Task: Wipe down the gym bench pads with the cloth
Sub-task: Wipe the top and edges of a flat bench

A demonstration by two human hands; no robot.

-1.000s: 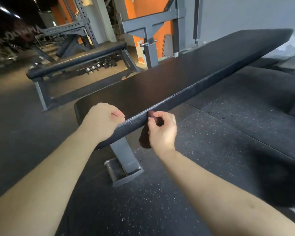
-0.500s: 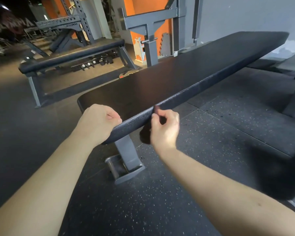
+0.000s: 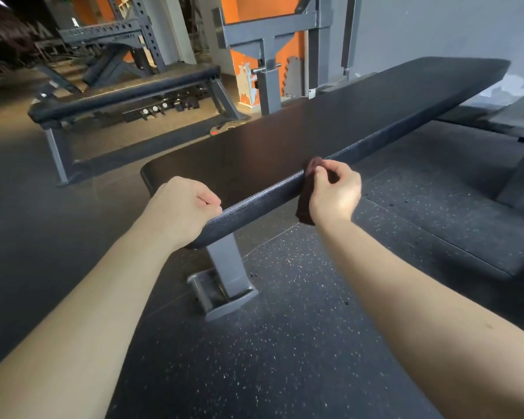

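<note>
Black textured vinyl covers the bench pad [image 3: 315, 131] that runs from just in front of you away to the upper right. Its top is so dark that surface detail is hard to make out.

Your right hand [image 3: 335, 195] is at the pad's near long edge, and its fingers [image 3: 327, 172] pinch a dark reddish-brown cloth [image 3: 303, 207] against that edge. A small bunch of the cloth shows above the edge and a fold hangs below it. Your hand hides the rest, so you cannot tell its full size or shape.

Your left hand [image 3: 179, 210] rests on the pad's near end, its fingers clenched into a fist with nothing visible inside. The thumb and the pad's corner beneath the hand are hidden.

Below the pad, a grey steel leg [image 3: 224, 261] drops to a foot bracket [image 3: 224, 300] on the speckled rubber floor [image 3: 285, 358].

Well behind, a second flat bench [image 3: 127, 92] stands to the left, with small objects under it that are too blurred to name. A grey steel rack upright [image 3: 268, 74] stands before an orange wall [image 3: 239, 28]. The far left is dim and smeared.
</note>
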